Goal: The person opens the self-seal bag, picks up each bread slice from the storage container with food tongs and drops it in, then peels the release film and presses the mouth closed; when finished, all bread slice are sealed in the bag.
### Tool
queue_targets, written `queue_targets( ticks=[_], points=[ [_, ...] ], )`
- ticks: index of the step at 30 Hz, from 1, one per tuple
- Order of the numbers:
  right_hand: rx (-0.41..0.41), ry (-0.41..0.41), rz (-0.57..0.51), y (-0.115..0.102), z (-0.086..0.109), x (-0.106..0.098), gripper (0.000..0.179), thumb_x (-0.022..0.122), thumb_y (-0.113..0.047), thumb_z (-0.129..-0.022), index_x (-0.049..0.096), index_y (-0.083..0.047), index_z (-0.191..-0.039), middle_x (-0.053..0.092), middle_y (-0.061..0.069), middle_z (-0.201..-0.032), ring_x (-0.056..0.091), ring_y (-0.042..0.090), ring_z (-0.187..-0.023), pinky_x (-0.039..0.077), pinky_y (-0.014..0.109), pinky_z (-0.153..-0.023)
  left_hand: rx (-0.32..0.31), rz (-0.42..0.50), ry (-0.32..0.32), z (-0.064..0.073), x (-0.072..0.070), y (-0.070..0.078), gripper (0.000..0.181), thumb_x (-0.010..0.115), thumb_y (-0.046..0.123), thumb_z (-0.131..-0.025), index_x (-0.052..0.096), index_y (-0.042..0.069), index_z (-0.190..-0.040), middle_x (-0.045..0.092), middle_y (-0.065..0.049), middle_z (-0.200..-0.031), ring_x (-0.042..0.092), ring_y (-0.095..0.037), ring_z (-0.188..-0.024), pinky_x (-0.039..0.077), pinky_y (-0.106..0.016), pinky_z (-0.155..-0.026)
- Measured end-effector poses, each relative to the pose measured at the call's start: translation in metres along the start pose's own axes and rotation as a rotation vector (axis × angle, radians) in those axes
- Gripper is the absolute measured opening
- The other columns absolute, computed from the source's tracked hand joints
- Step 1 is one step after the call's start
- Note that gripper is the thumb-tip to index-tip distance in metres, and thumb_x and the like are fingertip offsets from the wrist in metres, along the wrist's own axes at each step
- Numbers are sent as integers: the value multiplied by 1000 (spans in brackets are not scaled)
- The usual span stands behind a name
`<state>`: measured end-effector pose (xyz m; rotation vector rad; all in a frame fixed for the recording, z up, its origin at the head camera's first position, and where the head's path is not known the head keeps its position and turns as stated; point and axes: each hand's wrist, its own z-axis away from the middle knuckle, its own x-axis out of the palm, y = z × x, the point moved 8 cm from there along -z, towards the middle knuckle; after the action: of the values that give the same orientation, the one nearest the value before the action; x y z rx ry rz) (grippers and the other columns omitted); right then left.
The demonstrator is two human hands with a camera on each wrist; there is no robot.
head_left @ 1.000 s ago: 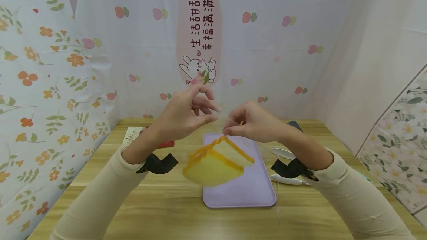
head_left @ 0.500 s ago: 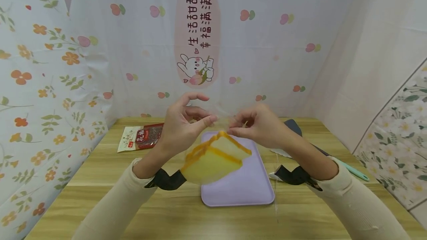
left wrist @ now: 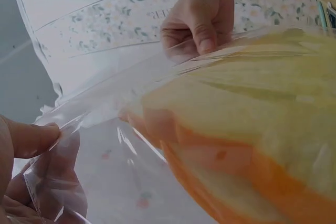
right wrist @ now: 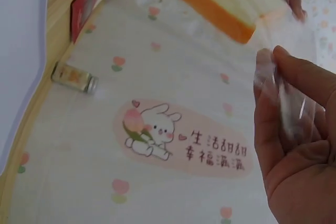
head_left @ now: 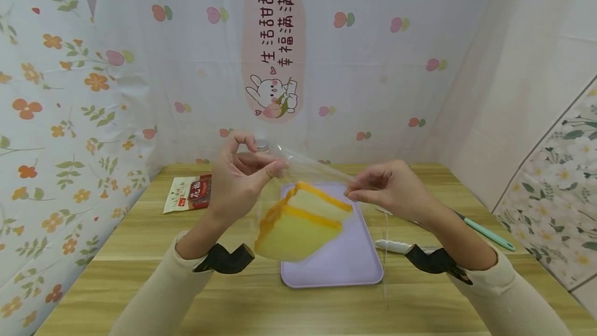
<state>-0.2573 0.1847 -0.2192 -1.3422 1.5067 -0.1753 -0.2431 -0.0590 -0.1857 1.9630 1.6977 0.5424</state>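
Observation:
Between the two hands hangs a clear plastic bag [head_left: 314, 167], its top edge stretched taut and slanting down to the right in the head view. Thick slices of bread [head_left: 296, 235] with orange-brown crusts lie inside it, above the tray. My left hand [head_left: 240, 183] pinches the upper left of the bag between thumb and fingers. At the other end, my right hand [head_left: 398, 191] pinches the upper right corner. The right wrist view shows crumpled film between the right thumb and fingers [right wrist: 268, 124]. In the left wrist view, the left fingers [left wrist: 65, 166] show through the film.
A lilac tray [head_left: 333, 278] lies on the wooden table [head_left: 210, 299] beneath the bag. A red-and-cream packet [head_left: 186, 194] is at the left. Right of the tray are a white-handled utensil [head_left: 393, 246] and a green-handled tool [head_left: 489, 235]. A small glass jar [right wrist: 73, 78] stands at the back.
My right hand has moved right and slightly down, and my left hand left. The bag's top edge is now pulled taut between them. The bread hangs in nearly the same place.

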Motion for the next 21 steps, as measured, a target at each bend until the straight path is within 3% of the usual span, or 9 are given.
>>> queue_targets(
  ticks=[7,11,15,18,21],
  points=[
    [-183,154,-154,4,17,-16,21,68,17,-84,62,11,-102,77,7,-91,73,18,-72,55,26,-58,55,34,63,1,-14,0,41,78,-9,-79,37,-9,-87,75,-8,-81,72,-15,-66,58,-28,-62],
    [-371,220,-237,-1,21,-20,21,68,15,-85,50,14,-96,76,8,-93,73,18,-72,55,24,-59,123,83,89,0,-21,1,39,80,-2,-80,43,-12,-82,76,-7,-82,73,-14,-69,58,-29,-64],
    [-596,199,-331,-7,19,-17,11,67,11,-88,56,15,-87,75,16,-97,74,22,-87,57,25,-69,217,184,57,0,-24,2,22,79,3,-81,64,-12,-84,76,-9,-86,73,-17,-74,58,-30,-68],
    [-683,180,-265,-8,17,-13,8,64,7,-92,69,12,-89,74,15,-103,73,19,-91,56,23,-71,250,208,36,1,-28,3,11,77,-1,-81,74,-8,-88,76,-10,-89,74,-19,-79,58,-30,-71],
    [-697,210,-148,-6,16,-10,14,60,6,-95,73,11,-95,74,13,-105,72,15,-91,54,20,-70,252,160,20,3,-31,3,10,75,-5,-82,76,-7,-92,76,-8,-89,70,-12,-68,52,-18,-55]
  ],
)
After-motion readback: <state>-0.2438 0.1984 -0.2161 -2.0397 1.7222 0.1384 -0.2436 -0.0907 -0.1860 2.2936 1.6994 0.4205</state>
